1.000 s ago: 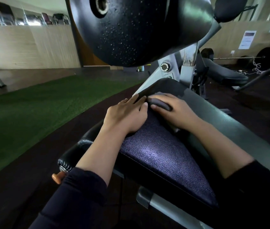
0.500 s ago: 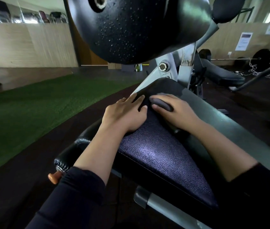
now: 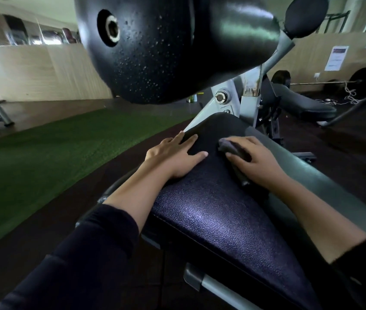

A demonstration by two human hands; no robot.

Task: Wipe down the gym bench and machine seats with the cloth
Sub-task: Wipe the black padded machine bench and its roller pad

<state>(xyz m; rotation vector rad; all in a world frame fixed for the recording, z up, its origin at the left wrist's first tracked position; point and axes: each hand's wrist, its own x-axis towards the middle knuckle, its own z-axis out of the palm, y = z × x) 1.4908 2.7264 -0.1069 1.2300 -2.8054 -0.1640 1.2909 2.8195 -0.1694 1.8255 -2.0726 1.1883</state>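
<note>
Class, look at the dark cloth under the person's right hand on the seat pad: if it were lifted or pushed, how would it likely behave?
The cloth bunches in folds under the right hand, so it is probably floppy and would droop when lifted. It looks thin, so likely light. Pushed across the textured seat pad, it would probably slide or crumple, not roll.

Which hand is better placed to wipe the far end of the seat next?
Right. The right hand already holds the dark grey cloth on the black textured seat pad; the left hand lies flat, empty.

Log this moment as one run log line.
stage: wiping seat pad | right hand: holds cloth on pad | left hand: flat on pad, bracing | roller pad: overhead, untouched
</note>
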